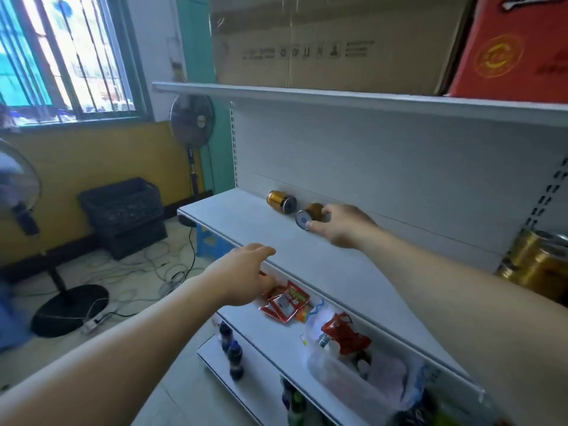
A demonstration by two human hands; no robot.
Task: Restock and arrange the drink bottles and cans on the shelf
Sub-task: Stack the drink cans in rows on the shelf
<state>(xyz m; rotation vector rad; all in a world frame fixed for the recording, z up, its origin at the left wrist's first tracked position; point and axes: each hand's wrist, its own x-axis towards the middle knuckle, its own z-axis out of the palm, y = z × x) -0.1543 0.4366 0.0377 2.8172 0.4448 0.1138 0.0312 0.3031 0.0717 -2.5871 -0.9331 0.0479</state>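
Cans: 2 gold cans lay tipped on their sides at the back of the middle shelf [246, 222], against the white back panel; the far can [280, 202] was loose, the near can [309, 217] sat just beside it.
Right hand: your right hand [341, 224] curled its grip around the near can, thumb by the metal end that faced you.
Left hand: your left hand [242, 273] hovered over the shelf's front edge, fingers loosely spread, holding nothing.
Handling: the cans were probably stiff, smooth and light to middling; lying down they could roll, so take them around the body, not by the rim.
Surface: the shelf was flat, bare white metal, likely slick.
Below: red snack packets [284, 302] and a plastic bag [344, 358] lay on the next shelf, dark bottles [235, 359] stood lower.
Right edge: gold packs [534, 262] waited.
Room: 1 standing fan [192, 119], black crates [123, 207] and loose cables on the floor.
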